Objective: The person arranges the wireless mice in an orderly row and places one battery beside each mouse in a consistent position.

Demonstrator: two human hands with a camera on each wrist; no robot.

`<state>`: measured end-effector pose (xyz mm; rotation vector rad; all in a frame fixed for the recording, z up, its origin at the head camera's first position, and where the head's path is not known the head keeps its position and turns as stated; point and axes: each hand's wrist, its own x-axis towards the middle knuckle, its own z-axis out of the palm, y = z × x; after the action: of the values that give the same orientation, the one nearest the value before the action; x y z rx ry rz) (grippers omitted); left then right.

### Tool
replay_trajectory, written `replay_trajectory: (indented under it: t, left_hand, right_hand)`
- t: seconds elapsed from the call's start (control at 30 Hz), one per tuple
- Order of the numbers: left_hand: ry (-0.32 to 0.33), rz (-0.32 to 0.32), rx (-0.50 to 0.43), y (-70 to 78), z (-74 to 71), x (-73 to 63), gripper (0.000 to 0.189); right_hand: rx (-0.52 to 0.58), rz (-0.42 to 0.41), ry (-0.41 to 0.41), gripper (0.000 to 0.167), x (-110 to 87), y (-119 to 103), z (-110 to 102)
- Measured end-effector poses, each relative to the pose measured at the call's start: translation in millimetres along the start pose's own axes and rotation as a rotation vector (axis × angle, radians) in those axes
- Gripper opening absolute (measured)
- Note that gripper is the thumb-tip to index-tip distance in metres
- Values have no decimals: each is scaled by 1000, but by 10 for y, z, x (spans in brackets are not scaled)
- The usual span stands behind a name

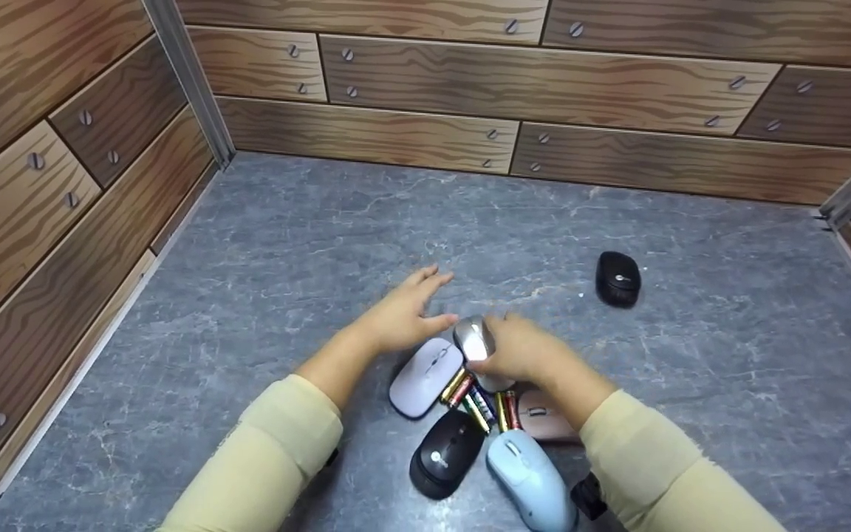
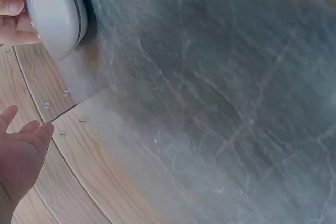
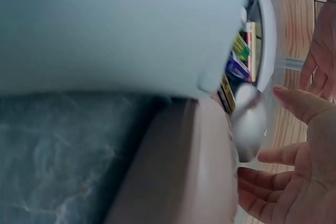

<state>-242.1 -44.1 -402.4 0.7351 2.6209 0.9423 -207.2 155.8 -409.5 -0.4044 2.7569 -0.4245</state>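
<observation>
My right hand point(image 1: 525, 347) holds a silver and white computer mouse point(image 1: 473, 338), its thumb across the mouse and its fingers along the far right side. The right wrist view has this silver mouse point(image 3: 249, 124) between thumb and index finger of the right hand point(image 3: 310, 150). With fingers spread, my left hand point(image 1: 407, 314) hovers over the floor beside a lavender mouse point(image 1: 425, 377), holding nothing. Its thumb tip comes close to the silver mouse. Several colourful batteries point(image 1: 476, 405) lie bunched just below the silver mouse.
Around the batteries lie a black mouse point(image 1: 448, 454), a light blue mouse point(image 1: 532, 480) and a pink mouse point(image 1: 544, 417), partly hidden by the right forearm. Another black mouse point(image 1: 617, 279) sits apart at the right. Wood-patterned walls point(image 1: 425, 81) enclose the grey marbled surface point(image 1: 307, 222).
</observation>
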Motion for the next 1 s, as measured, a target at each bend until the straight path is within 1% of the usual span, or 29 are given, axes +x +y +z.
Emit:
replay_trajectory:
  t: [0.17,0.23,0.5,0.8,1.0]
  left_hand:
    - [-1,9,11,-5,10,-8,67]
    - [-2,9,15,-9,12,-13,66]
    - [-7,4,-8,-38,36,-22,67]
    - [-11,-30,-15,-43,61,-20,67]
    - [-10,-11,-11,-40,77,-6,67]
  right_hand:
    - [-17,-18,27,84,-11,-32,66]
    - [-20,-13,33,83,-13,-39,77]
    - [0,12,20,80,1,-51,78]
    - [-23,8,38,77,21,-45,91]
    - [-33,1,52,74,53,-27,95]
